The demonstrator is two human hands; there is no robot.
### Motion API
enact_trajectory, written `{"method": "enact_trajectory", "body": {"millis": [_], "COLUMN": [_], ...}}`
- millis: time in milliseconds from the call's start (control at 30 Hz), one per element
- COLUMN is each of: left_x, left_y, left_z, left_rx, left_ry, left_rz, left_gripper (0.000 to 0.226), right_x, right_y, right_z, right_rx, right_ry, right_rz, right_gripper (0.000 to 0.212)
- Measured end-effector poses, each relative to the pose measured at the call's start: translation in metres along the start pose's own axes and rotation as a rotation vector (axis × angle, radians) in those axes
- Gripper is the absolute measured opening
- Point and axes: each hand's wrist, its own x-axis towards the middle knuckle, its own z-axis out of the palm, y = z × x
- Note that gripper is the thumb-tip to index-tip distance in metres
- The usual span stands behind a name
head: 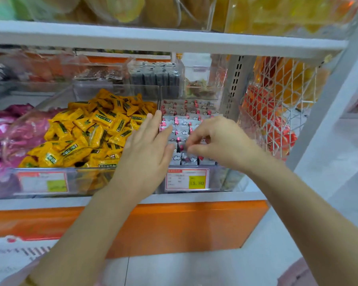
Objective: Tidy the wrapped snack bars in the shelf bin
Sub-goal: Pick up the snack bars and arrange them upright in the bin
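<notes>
- The clear plastic shelf bin (221, 180) sits at the shelf's front edge, with a red-bordered price label (186, 179) on its front wall.
- Inside it, the silver-grey wrapped snack bars (184, 129) with red ends and white cloud prints stand on edge; the front row looks fairly even.
- The left hand (147, 145) lies flat, fingers straight and together, along the bin's left side.
- The right hand (217, 141) has its fingers curled and seems to pinch one bar in the middle rows, though blur leaves this uncertain.
- Bars around those fingertips sit crooked, which I judge is the work left.
- The back rows appear lined up, so the tidying is probably past halfway.
- A heap of yellow wrapped candies (87, 133) fills the neighbouring bin on the left.
</notes>
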Motion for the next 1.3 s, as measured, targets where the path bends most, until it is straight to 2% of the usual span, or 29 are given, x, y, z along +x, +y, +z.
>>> {"method": "enact_trajectory", "body": {"millis": [133,233,333,467,633,733,833,1033,1100,1200,1300], "left_x": [-0.001,-0.001,-0.001,0.0,-0.002,-0.002,-0.002,0.001,0.001,0.003,0.005], "left_y": [-0.002,-0.001,0.0,0.003,0.013,0.019,0.023,0.026,0.027,0.028,0.028], "left_z": [0.003,0.004,0.003,-0.003,-0.013,-0.015,-0.012,-0.015,-0.017,-0.02,-0.022], "left_rx": [0.043,0.022,-0.033,-0.094,-0.164,-0.188,-0.223,-0.434,-0.543,-0.752,-0.918], "left_ry": [0.003,0.013,0.021,0.065,0.198,0.246,0.255,0.272,0.297,0.305,0.288], "left_rz": [0.007,-0.004,-0.01,-0.011,-0.012,-0.006,-0.003,-0.085,-0.134,-0.252,-0.34], "left_gripper": [0.05,0.049,0.048,0.048,0.042,0.051,0.053,0.025,0.028,0.032,0.041], "right_x": [0.001,0.001,0.0,-0.006,-0.013,-0.019,-0.025,-0.027,-0.027,-0.027,-0.027], "right_y": [0.002,0.002,0.0,0.0,0.01,0.017,0.017,0.014,0.015,0.013,0.011], "right_z": [0.015,0.018,0.015,0.0,-0.016,-0.022,-0.018,-0.006,-0.005,-0.005,-0.004], "right_rx": [-0.236,-0.168,0.074,0.518,0.812,1.093,1.292,1.471,1.488,1.502,1.476], "right_ry": [-0.069,-0.052,0.046,0.304,0.536,0.624,0.575,0.477,0.41,0.32,0.304], "right_rz": [-0.022,-0.027,0.002,0.102,0.164,0.2,0.251,0.301,0.276,0.24,0.219], "right_gripper": [0.019,0.012,0.011,0.017,0.015,0.02,0.021,0.011,0.003,0.02,0.022]}}
